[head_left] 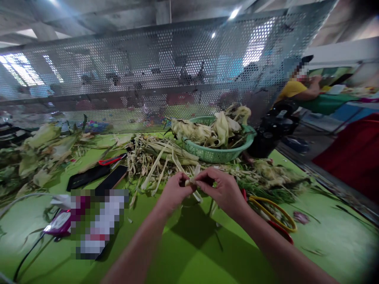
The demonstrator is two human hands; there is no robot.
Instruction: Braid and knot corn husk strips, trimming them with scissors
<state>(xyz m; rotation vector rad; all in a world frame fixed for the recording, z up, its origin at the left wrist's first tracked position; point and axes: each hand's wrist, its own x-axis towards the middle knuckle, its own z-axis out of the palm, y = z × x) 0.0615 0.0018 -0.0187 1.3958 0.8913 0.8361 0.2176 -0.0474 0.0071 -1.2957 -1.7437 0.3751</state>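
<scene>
Head camera: Above a lime-green table (pixel 328 240), a person is holding a pale husk strip (pixel 189 182) between both bare hands, thumb and fingertips of the left hand (pixel 177 190) pinching one side as those of the right hand (pixel 221 188) are clamping the other, just beside them. One end of the strip is standing up between the hands. Behind them, shredded husk pieces (pixel 154 157) are lying in a loose heap near a green perforated basket (pixel 213 154), which is holding crumpled husks (pixel 223 128). Yellow-and-red looped handles (pixel 287 215) are showing beside the right forearm. To the left, a dark phone (pixel 111 180) is lying near a red-and-black tool (pixel 112 159) and a magenta device (pixel 60 224) with a cable. A perforated metal screen (pixel 133 75) is rising behind the table, while a co-worker in yellow (pixel 293 90) is sitting or standing, unclear which, at far right.
</scene>
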